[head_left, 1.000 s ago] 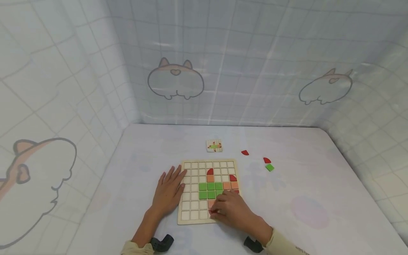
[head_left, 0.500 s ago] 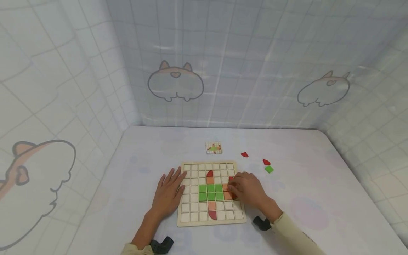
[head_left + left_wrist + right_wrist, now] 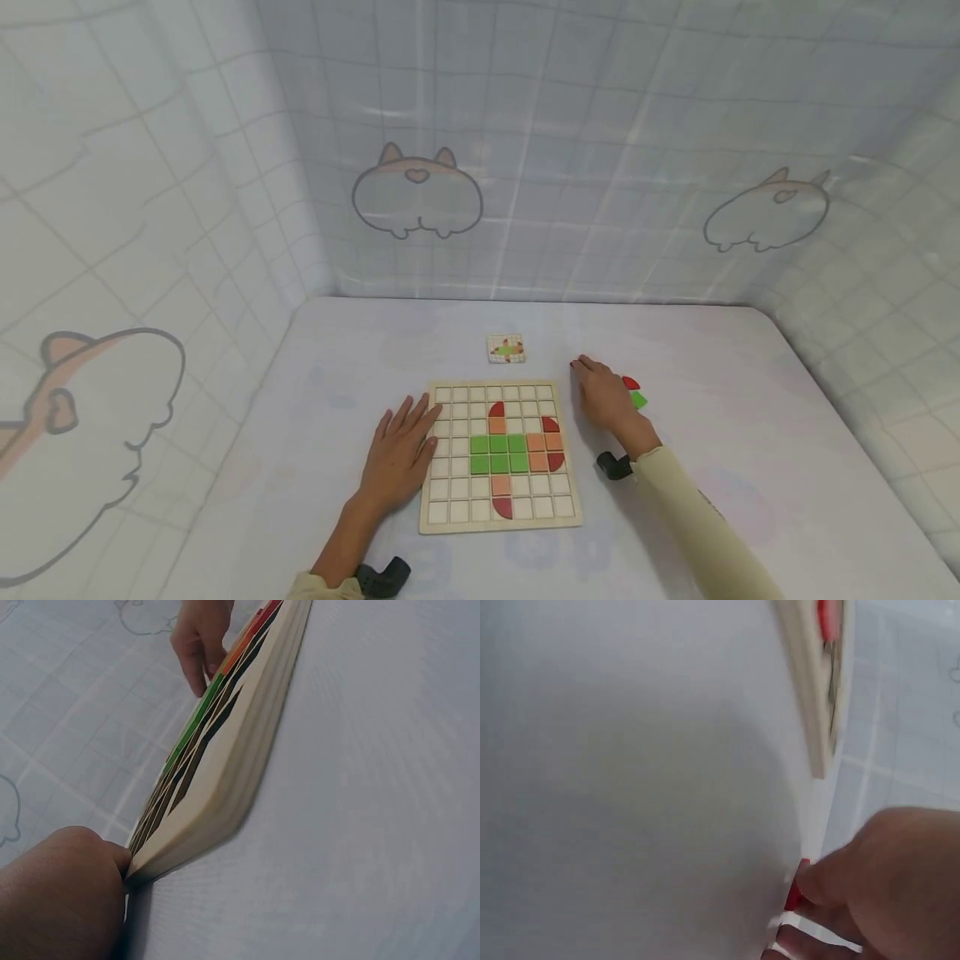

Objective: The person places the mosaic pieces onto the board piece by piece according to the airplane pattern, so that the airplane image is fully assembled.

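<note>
The wooden grid board (image 3: 450,527) lies flat on the table, bearing several green squares (image 3: 498,453), orange squares (image 3: 500,485) and red quarter-circle tiles (image 3: 502,507). My left hand (image 3: 397,454) rests spread along the board's left edge; in the left wrist view, its thumb side (image 3: 67,877) touches the board's corner. Beyond the board's upper right corner, my right hand (image 3: 602,396) is down at the table. In the right wrist view its thumb and fingers pinch a loose red quarter-circle tile (image 3: 797,885), mostly hidden from the head view.
Behind the board lies a small pattern card (image 3: 506,348). Another red quarter-circle tile (image 3: 631,383) and a green square tile (image 3: 639,400) lie just right of my right hand. Printed fabric walls (image 3: 600,192) enclose the table at the back and sides.
My right hand has left the lower part of the board, passed over its right-side tiles, and reached the loose red tile beyond the board. My left hand stays in place.
</note>
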`<state>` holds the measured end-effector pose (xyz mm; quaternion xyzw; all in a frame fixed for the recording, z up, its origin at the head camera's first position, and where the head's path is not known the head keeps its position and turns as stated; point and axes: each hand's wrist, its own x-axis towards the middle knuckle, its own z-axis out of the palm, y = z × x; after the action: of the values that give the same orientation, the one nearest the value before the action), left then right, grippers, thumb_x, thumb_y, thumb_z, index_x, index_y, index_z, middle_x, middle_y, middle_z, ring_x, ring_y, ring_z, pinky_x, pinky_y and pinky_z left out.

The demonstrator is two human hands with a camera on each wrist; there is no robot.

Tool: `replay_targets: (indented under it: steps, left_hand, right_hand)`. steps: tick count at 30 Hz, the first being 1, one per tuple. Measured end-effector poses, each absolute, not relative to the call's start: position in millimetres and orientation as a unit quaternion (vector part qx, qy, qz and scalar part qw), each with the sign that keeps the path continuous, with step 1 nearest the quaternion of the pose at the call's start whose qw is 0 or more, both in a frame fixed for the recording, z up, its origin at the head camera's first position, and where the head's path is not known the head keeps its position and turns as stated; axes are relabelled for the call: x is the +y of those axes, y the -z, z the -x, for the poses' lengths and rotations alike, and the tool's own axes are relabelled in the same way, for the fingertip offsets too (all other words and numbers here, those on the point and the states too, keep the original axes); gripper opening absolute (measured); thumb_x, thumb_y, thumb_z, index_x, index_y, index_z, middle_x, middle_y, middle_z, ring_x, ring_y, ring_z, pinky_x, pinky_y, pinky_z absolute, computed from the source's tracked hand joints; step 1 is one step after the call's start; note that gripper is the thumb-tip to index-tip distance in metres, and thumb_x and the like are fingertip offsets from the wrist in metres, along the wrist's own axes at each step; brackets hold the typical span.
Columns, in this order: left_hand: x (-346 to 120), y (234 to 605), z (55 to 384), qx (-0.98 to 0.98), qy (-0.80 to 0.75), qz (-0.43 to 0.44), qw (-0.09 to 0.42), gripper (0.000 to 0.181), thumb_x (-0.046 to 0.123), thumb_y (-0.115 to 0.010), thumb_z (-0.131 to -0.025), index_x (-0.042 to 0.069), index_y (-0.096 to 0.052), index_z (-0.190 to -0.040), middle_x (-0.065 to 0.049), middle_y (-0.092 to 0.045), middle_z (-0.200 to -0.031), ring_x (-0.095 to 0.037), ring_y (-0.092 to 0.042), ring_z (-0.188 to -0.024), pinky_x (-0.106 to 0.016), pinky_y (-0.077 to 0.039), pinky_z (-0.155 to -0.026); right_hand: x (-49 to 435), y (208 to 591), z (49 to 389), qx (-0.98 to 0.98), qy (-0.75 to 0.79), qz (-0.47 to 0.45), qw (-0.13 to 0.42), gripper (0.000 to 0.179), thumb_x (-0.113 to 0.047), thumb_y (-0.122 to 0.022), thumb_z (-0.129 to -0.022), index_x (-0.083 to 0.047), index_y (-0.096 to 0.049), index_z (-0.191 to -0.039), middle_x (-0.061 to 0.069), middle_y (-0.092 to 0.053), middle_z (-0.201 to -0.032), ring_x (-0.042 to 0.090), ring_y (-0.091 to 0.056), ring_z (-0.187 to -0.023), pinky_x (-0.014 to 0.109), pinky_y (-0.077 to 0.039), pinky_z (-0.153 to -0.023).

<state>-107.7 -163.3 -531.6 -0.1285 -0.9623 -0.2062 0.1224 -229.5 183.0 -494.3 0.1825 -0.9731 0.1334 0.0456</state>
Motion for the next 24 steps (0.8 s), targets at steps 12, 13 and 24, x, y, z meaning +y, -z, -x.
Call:
replay_targets:
  steps: [12,13,24]
  left_hand:
    - [-161.2,530.7,106.8,-0.961,0.211,0.128,0.124,0.050,0.028,-0.048,-0.102,0.016,-0.043,-0.151,-0.007,-0.031,-0.158,-0.031,-0.021,-0.146,-0.053,-0.011,-0.116]
    - [-160.9,530.4,106.7,-0.961,0.212,0.129,0.123,0.050,0.028,-0.049,-0.102,0.016,-0.043,-0.150,-0.008,-0.032,-0.157,-0.031,-0.021,-0.146,-0.053,-0.011,-0.116]
    - [-161.3,528.8,106.8,-0.962,0.209,0.126,0.125,0.051,0.026,-0.049,-0.102,0.013,-0.041,-0.151,-0.007,-0.031,-0.158,-0.031,-0.021,-0.146,-0.053,-0.010,-0.116]
  right_hand:
    - [188.4,489.3,233.3,-0.958,-0.236,-0.163,0.019,0.018,-0.002,-0.075,-0.085,0.000,-0.074,-0.103,0.007,-0.062,-0.088,0.022,-0.058,-0.079,0.038,-0.054,-0.074]
    - [188.5,489.0,232.5,-0.956,-0.239,-0.170,0.020,0.017,-0.002,-0.075,-0.085,-0.001,-0.075,-0.102,0.006,-0.061,-0.086,0.021,-0.057,-0.077,0.036,-0.054,-0.072]
    - [138.9,470.4,209.7,-0.894,-0.372,-0.250,0.019,0.005,-0.011,-0.075,-0.088,-0.010,-0.077,-0.092,-0.006,-0.066,-0.085,0.011,-0.060,-0.074,0.027,-0.053,-0.062]
